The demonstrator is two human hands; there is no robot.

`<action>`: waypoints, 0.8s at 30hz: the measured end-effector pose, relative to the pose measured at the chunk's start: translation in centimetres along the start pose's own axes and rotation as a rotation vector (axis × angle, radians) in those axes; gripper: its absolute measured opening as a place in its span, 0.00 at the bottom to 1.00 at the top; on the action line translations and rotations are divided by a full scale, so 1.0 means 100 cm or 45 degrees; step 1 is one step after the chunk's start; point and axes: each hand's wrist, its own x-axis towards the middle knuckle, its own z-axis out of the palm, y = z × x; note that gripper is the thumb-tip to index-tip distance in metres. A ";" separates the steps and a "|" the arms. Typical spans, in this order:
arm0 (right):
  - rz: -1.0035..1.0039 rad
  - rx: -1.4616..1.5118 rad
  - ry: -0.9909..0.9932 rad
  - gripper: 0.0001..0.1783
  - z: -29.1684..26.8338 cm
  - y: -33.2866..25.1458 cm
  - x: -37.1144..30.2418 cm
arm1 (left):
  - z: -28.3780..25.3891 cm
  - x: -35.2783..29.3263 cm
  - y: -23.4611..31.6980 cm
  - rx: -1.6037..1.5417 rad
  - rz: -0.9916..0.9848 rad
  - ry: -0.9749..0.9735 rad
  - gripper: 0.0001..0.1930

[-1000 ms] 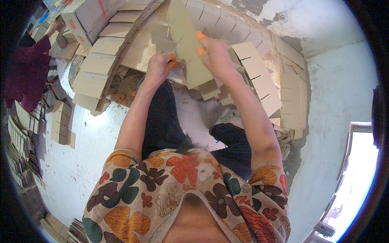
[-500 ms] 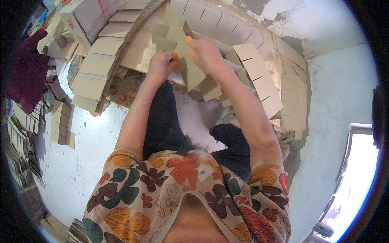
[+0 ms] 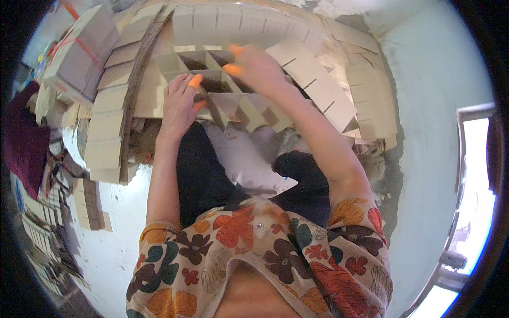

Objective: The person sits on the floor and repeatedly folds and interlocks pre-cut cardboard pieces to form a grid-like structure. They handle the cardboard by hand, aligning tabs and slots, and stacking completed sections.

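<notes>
A cardboard divider grid (image 3: 216, 84), made of crossed strips with open cells, stands in front of me. My left hand (image 3: 179, 103) is at its near left corner, orange covers on thumb and index finger. Those two fingers are apart, with nothing plainly gripped between them. Above the grid's right part is my right hand (image 3: 257, 69), blurred, its orange-covered thumb and index finger spread. No strip shows between them. The right hand and forearm hide part of the grid. Right of it lies a pale slotted cardboard strip (image 3: 318, 85).
Overlapping slotted strips line the left side (image 3: 112, 106), and another row of strips (image 3: 238, 24) runs along the back. A taped carton (image 3: 79, 53) stands at the far left. More cardboard stacks (image 3: 47, 228) lie on the floor, left. A pale wall (image 3: 435, 95) bounds the right.
The tall cardboard piece between my hands is no longer upright there; the grid now shows open cells. My left hand has moved left, apart from the right. The view has shifted.
</notes>
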 end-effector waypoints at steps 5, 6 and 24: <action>0.456 -0.556 0.227 0.44 -0.058 0.142 -0.075 | 0.001 0.031 0.012 -0.103 0.044 -0.318 0.53; 0.564 -0.372 0.079 0.46 -0.070 0.158 -0.088 | 0.005 0.040 0.010 -0.106 0.054 -0.327 0.54; 1.192 -0.018 0.965 0.19 -0.173 0.250 -0.204 | 0.102 0.177 -0.042 0.044 0.259 -0.447 0.48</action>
